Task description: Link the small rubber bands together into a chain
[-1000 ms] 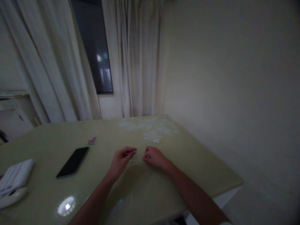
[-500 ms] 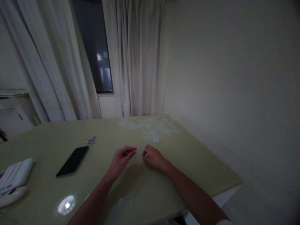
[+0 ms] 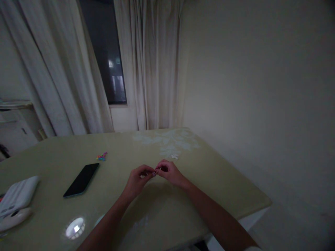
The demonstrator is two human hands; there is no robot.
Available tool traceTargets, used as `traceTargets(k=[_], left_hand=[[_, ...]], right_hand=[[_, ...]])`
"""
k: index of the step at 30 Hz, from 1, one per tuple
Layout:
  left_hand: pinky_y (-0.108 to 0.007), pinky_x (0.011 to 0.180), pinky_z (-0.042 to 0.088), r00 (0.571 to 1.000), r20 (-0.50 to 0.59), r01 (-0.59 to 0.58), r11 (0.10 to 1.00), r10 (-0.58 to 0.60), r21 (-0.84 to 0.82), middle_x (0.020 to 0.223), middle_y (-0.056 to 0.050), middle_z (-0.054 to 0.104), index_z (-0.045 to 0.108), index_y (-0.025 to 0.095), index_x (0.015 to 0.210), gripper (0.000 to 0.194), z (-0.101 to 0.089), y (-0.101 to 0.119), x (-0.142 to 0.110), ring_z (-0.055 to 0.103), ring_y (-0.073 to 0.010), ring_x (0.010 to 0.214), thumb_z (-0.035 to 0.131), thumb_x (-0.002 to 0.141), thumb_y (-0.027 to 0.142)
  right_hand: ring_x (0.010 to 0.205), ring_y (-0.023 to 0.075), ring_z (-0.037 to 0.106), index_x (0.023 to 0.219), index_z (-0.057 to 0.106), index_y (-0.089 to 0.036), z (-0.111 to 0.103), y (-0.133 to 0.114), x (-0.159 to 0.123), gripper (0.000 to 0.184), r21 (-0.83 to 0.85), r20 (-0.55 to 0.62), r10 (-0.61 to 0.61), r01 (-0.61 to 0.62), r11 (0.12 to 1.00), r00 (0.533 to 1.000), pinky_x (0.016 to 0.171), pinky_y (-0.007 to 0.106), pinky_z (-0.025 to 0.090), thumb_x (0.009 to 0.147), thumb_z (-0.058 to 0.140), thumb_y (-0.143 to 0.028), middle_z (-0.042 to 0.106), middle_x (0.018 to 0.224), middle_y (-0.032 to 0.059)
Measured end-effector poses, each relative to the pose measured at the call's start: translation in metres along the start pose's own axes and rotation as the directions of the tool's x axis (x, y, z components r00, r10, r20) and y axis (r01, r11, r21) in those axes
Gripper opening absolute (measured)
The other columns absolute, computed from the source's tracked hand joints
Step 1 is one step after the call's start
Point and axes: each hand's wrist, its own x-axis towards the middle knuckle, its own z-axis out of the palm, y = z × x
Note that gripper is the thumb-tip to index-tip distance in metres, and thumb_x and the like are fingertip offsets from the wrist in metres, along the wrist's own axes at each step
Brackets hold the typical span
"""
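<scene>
From where I stand, the biggest thing in the room is the pale wall (image 3: 248,87), running down behind and along the right of the table (image 3: 183,216), a greenish, glossy one with a whitish leafy pattern near its far edge. Long pale curtains (image 3: 54,69) hang beyond it, either side of a dark window (image 3: 104,52) with a few lights showing in the glass. At the far left stands a light cabinet (image 3: 18,136); what it contains I can't tell. Over the table, the left hand (image 3: 138,179) and right hand (image 3: 170,172) meet at their fingertips. The left fingers are drawn narrow on a tiny piece (image 3: 155,173), pinkish and blurred, which sits right where the two hands come together. The right fingers are pinched narrow at that same spot, though I can't tell whether they grip it too. A black-faced phone (image 3: 81,180) lies flat to the left of the hands. Near the table's left edge is a white ridged object (image 3: 19,195), perhaps a case, its contents impossible to make out, with a smooth, rounded white item (image 3: 15,219) just beside it, marked by a dark oval. Beyond the phone lies a little heap of brightly coloured bits (image 3: 102,156), and beyond the right hand, a smaller cluster of white bits (image 3: 174,156), too small to read any marking on.
</scene>
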Motion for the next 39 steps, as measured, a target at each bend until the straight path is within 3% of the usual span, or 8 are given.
traceTargets(k=[5,11,17,31,39], left_hand=[[-0.029,0.071,0.056,1.000,-0.006,-0.019,1.000,0.019,0.009,0.083,-0.005,0.080,0.080,0.022,0.088,0.020,0.0006,0.0008,-0.0010,0.072,-0.0202,0.074,0.080,0.081,0.041],[-0.030,0.070,0.055,1.000,-0.005,-0.029,0.999,0.029,0.038,0.082,-0.006,0.079,0.081,0.022,0.087,0.019,0.0000,-0.0025,-0.0003,0.072,-0.0209,0.074,0.081,0.080,0.040],[-0.028,0.067,0.055,0.998,-0.021,-0.053,0.998,0.054,0.043,0.078,-0.003,0.076,0.080,0.022,0.081,0.015,-0.0009,-0.0062,-0.0003,0.070,-0.0190,0.071,0.081,0.080,0.036],[-0.027,0.065,0.052,0.996,-0.040,-0.071,0.991,0.076,0.111,0.080,-0.003,0.071,0.077,0.021,0.081,0.014,-0.0015,-0.0082,0.0020,0.067,-0.0171,0.070,0.076,0.082,0.034],[-0.028,0.069,0.053,0.998,-0.033,-0.050,0.994,0.053,0.092,0.081,-0.003,0.076,0.078,0.022,0.085,0.015,-0.0022,-0.0074,0.0018,0.069,-0.0178,0.072,0.075,0.082,0.036]], right_hand=[[0.067,0.0110,0.050,0.086,0.075,-0.016,0.0011,0.0000,-0.0001,0.027,0.054,-0.004,-0.016,0.016,0.998,1.000,0.062,0.024,0.039,0.087,0.078,-0.044,0.058,0.087,0.0008],[0.066,0.0107,0.051,0.082,0.076,-0.017,0.0020,-0.0038,-0.0007,0.030,-0.051,-0.034,-0.053,0.051,0.997,0.998,0.061,0.024,0.041,0.088,0.078,-0.045,0.061,0.089,0.0022],[0.073,0.0129,0.057,0.085,0.080,-0.019,0.0042,-0.0038,-0.0020,0.021,-0.087,-0.034,-0.116,0.112,0.990,0.993,0.067,0.025,0.045,0.091,0.077,-0.039,0.063,0.089,0.0030],[0.086,0.0167,0.061,0.094,0.082,-0.020,0.0074,-0.0030,-0.0045,0.026,-0.040,0.001,-0.183,0.183,0.982,0.983,0.075,0.028,0.048,0.098,0.069,-0.042,0.062,0.095,0.0046],[0.080,0.0149,0.060,0.099,0.083,-0.021,0.0104,-0.0053,-0.0064,0.032,-0.042,-0.102,-0.209,0.206,0.978,0.973,0.070,0.028,0.048,0.097,0.068,-0.049,0.062,0.097,0.0051]])
